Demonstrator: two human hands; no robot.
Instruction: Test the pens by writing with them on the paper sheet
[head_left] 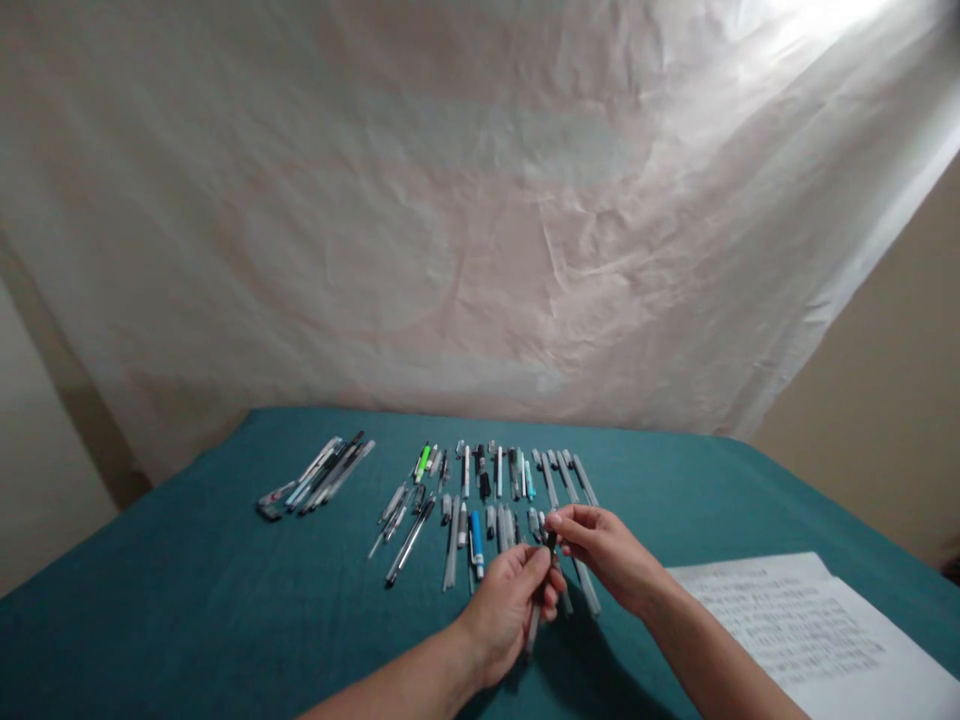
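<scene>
The pen (532, 632) is in the person's two hands, just above the near edge of the spread of pens and nearer to the wearer than most of them. The left hand (504, 602) grips it, thumb laid over the curled fingers (551, 592), so that the pale barrel slants out below them toward the bench (195, 610) and the dark end (553, 540) stands up above the thumb. The right hand (609, 552) comes in from the other side, its thumb and fingertips drawn together in a pinch at that dark end, right beside the left thumb. Whether the lower tip touches the teal cloth on the bench is hard to tell. Beyond the hands, pens and loose pieces lie in two rough rows, among them a green marker (423, 463) in the far row and a thick blue pen (476, 545) in the near one, close to the left hand. Clear pens (586, 480) lie slantwise at the right end of the far row. Well apart to the left is a bundle of pens (326, 478), side by side. Sheets of paper (787, 640) bearing lines of writing lie on the right, near the right forearm.
</scene>
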